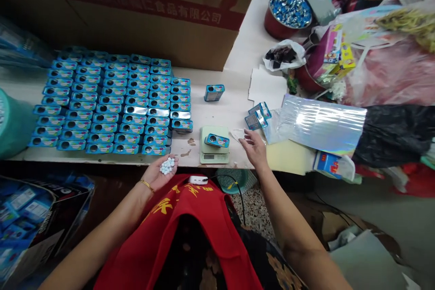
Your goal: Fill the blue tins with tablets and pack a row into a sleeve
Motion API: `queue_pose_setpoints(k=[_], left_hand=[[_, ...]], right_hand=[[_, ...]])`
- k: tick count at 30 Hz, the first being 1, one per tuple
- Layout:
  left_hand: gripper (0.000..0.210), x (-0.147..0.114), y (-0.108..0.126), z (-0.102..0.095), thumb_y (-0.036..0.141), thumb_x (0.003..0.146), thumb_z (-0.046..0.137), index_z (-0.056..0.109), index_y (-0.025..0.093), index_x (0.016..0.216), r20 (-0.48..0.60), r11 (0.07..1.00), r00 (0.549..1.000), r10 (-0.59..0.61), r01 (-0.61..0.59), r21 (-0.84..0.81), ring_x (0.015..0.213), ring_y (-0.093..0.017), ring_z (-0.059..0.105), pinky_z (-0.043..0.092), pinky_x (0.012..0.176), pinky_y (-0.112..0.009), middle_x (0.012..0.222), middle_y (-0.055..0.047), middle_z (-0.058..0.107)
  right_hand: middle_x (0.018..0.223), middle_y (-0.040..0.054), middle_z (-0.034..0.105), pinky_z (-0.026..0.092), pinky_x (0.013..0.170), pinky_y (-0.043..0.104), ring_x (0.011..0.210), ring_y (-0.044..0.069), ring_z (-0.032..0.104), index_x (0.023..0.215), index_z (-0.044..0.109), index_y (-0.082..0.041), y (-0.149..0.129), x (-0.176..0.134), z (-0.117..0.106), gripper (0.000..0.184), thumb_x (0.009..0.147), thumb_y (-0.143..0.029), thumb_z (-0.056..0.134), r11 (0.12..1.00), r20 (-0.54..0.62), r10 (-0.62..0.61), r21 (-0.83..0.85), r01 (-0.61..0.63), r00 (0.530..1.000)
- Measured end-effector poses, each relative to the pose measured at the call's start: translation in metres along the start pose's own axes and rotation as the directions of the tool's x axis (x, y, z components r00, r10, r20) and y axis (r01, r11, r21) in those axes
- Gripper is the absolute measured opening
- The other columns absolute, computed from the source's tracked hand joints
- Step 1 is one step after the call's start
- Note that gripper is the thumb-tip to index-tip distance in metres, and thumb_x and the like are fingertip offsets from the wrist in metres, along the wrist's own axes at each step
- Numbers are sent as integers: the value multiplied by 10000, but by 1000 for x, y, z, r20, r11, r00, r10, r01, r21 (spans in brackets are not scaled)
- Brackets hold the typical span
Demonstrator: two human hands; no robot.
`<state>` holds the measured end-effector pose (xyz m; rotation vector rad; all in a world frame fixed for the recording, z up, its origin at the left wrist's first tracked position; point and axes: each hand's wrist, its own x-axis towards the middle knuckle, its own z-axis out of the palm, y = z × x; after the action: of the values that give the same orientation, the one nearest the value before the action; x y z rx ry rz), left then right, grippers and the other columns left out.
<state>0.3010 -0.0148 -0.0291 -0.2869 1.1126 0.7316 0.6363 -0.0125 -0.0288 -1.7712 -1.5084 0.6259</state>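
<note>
My left hand (161, 173) is palm up and cupped round a small heap of pale white and bluish candies (167, 166), just off the table's front edge. On a pale green digital scale (214, 157) between my hands rests a blue tin (217, 140) with a dark round opening. My right hand (254, 148) is right of the scale, fingers apart. Its fingertips are close to a whitish translucent scrap (237, 134); I cannot tell whether they touch it. Beyond those fingers lie two blue tins (257, 118). Another blue tin (214, 93) stands alone behind the scale.
Rows of blue tins (115, 104) fill the table's left side before a large cardboard box (152, 41). A teal tub (13, 122) stands at far left. At back right is a red pot (277, 27) of small blue-silver pieces. Shiny plastic bags (326, 120) lie at right.
</note>
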Motion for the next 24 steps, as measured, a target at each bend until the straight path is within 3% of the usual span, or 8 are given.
queue_pose_setpoints(k=[5, 10, 24], left_hand=[[139, -2, 0, -3, 134, 797, 452, 587, 111, 821, -10, 1000, 1000, 7, -7, -21, 645, -154, 625, 542, 543, -255, 717, -98, 636], [142, -2, -1, -2, 132, 797, 452, 590, 108, 819, -7, 1000, 1000, -3, 2, -26, 641, -158, 625, 539, 539, -258, 720, -105, 639], [154, -6, 2, -8, 134, 805, 445, 593, 91, 808, -18, 1000, 999, 29, -29, -7, 662, -154, 626, 539, 561, -251, 725, -108, 638]], right_hand=[[1011, 73, 555, 484, 723, 346, 795, 155, 564, 1018, 574, -202, 2, 7, -7, 298, 775, -365, 521, 1000, -74, -20, 3, 21, 997], [1014, 73, 565, 453, 810, 369, 898, 180, 546, 1000, 590, -206, -7, 10, -5, 280, 764, -351, 547, 995, -60, -98, -34, 96, 993], [1157, 96, 482, 376, 923, 372, 1079, 212, 440, 1179, 450, -203, -28, 5, 27, 537, 711, -418, 602, 953, 209, -232, -146, 265, 950]])
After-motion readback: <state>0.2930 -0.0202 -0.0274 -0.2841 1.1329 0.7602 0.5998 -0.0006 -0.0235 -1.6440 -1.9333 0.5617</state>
